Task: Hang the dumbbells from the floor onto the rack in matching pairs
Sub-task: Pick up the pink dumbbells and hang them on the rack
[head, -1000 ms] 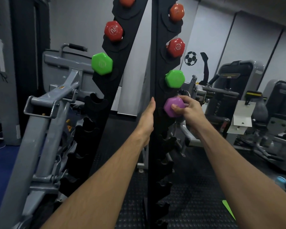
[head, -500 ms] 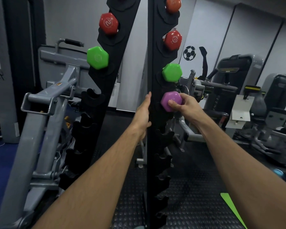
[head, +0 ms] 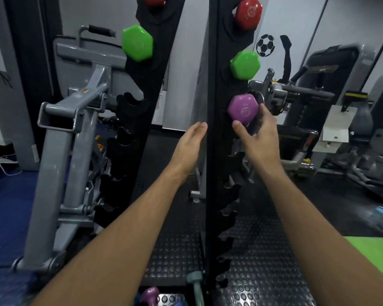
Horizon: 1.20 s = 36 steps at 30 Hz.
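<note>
- Purple dumbbell point(head: 243, 108) sat in a cradle on the rack's right upright point(head: 215, 151), directly below a green dumbbell point(head: 244, 64), w/ a red dumbbell point(head: 248, 13) above that.
- My right hand point(head: 258, 138) was loosely cupped under and beside the purple head, thumb touching its lower edge; couldn't tell if the fingers behind it were gripping or letting go.
- My left hand point(head: 189, 149) was flat and empty, fingers straight, just beside the upright's inner edge.
- Left upright point(head: 150, 89) carried the other green dumbbell point(head: 138, 43); the cradle below it, opposite the purple one, was vacant.
- Step in hand, as I judged it: seating the first purple weight.
- On the studded floor mat point(head: 177, 250) near the rack's foot lay a second purple dumbbell point(head: 150, 295) and a grey-green dumbbell point(head: 196, 286).
- Next move probably called for bending down, grabbing the floor purple, and hanging it in that vacant left cradle to make the pair.
</note>
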Available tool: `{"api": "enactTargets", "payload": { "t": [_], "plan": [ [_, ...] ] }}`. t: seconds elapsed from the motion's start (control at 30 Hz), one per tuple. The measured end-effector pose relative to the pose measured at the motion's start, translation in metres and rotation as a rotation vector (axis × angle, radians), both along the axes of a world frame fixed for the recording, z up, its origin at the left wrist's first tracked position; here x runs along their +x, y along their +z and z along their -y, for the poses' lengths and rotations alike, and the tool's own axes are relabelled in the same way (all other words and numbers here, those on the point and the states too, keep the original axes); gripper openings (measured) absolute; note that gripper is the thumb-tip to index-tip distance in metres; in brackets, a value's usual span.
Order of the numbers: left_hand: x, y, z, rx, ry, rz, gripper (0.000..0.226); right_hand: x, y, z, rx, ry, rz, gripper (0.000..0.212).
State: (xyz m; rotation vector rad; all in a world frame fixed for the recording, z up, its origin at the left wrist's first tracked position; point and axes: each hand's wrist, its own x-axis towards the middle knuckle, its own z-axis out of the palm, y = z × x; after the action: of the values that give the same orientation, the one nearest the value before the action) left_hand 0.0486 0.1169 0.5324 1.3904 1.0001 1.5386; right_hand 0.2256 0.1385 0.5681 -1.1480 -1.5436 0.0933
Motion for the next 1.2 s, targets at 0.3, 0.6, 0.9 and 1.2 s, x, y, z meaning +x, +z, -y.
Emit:
{"api": "enactTargets", "payload": {
  "t": [0.3,0.6,0.9,1.2],
  "plan": [
    [-0.036,-0.116,0.03,-0.089,0.135,-0.165,0.046,-0.042,-0.138,0.072,0.038,0.135,-0.003,0.036],
    [-0.059,-0.294,0.047,-0.458,0.214,-0.275,0.045,-0.071,-0.341,0.075,-0.671,0.212,0.155,0.028],
    [-0.063,-0.482,0.052,-0.84,0.164,-0.54,0.028,-0.072,-0.472,0.082,-1.167,0.222,0.231,0.006],
    [-0.037,-0.568,0.055,-0.926,-0.091,-0.944,0.044,-0.068,-0.488,0.064,-1.221,0.276,0.158,0.017]
  ]
}}
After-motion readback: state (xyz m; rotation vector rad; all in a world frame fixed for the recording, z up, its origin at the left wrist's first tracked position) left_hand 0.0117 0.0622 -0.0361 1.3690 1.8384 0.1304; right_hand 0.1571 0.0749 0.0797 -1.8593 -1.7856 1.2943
